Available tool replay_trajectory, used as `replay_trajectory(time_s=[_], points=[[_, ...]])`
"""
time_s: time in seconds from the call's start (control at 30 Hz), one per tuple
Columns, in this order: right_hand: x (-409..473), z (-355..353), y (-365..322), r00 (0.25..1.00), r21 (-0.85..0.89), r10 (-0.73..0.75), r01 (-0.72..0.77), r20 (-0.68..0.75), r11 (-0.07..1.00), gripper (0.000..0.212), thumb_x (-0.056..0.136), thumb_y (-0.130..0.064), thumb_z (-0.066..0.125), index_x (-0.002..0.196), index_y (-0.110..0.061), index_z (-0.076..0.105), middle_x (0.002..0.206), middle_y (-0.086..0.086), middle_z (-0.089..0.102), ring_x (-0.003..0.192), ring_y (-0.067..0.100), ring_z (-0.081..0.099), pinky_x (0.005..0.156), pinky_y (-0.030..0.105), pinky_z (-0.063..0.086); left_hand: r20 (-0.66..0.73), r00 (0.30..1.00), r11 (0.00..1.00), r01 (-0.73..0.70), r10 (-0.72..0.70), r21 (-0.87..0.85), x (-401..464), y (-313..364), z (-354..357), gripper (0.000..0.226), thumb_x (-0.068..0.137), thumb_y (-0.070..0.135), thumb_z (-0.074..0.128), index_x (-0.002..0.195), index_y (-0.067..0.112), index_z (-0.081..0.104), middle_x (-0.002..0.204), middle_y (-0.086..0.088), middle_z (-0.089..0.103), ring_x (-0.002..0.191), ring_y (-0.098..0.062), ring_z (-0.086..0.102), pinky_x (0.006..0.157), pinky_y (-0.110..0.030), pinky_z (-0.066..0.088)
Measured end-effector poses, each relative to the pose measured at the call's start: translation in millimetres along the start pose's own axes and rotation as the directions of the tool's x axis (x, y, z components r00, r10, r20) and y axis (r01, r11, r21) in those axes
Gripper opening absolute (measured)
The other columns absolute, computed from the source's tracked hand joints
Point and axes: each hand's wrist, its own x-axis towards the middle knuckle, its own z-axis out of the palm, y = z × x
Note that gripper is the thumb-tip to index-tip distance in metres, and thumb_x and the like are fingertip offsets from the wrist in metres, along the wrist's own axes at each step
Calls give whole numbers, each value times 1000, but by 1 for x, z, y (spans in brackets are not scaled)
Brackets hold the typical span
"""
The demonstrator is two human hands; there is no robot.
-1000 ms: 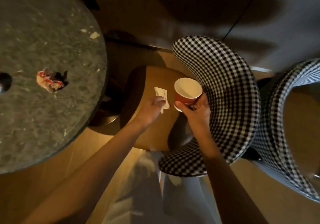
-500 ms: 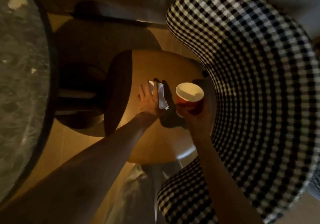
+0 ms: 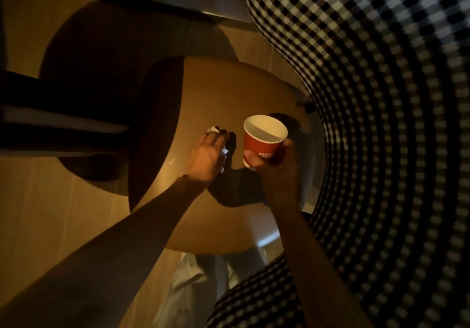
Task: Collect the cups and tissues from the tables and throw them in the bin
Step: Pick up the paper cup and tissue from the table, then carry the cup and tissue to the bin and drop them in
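Tissue [image 3: 215,130], flat under the left hand [image 3: 206,157] half a second ago, is now bunched inside its curled fingers [image 3: 218,138] on the counter [image 3: 221,91]. Just right of them, the right hand [image 3: 276,161] still grips the cup [image 3: 263,138]; both look ready for the bin.

A small round wooden desk [image 3: 223,94] stands on the pale floor [image 3: 50,213]. A crumpled white tissue [image 3: 213,130] seems to lie near its middle, mostly hidden.

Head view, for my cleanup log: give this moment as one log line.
left hand: grips tissue on table | right hand: holds red cup upright | bin: unseen
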Motion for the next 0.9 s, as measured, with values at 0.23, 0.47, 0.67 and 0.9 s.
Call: replay_trajectory(time_s=[0.23,0.47,0.67,0.9], points=[[-2,-4,-10,1000,47,-6,7,-30,999,74,68,-12,83,133,-11,47,126,8,60,110,18,60,94,32,52,-184,970,948,101,-162,-300,-19,2,-9,39,87,-1,57,125,7,55,118,-10,59,109,-22,57,91,-25,48],[-47,-7,-52,989,58,-127,131,-70,990,86,56,-38,85,131,-16,50,122,3,63,109,13,62,92,30,53,-364,927,880,-95,-92,-465,-47,33,-93,32,81,-5,64,111,7,63,108,-5,62,98,-4,55,85,-1,37],[-145,-27,-106,953,2,-221,226,-207,974,83,53,-48,83,127,-27,51,115,-4,66,105,12,63,92,37,54,-465,884,774,-331,54,-540,-116,69,-199,25,85,5,67,109,6,64,103,-4,62,92,-6,61,78,-24,54],[-280,-63,-129,887,45,-269,308,-375,950,75,61,-19,89,127,-13,53,104,-4,68,93,4,66,80,26,56,-424,879,699,-443,217,-561,-222,114,-282,28,84,4,68,112,6,64,107,0,62,102,-1,59,85,-19,49]])
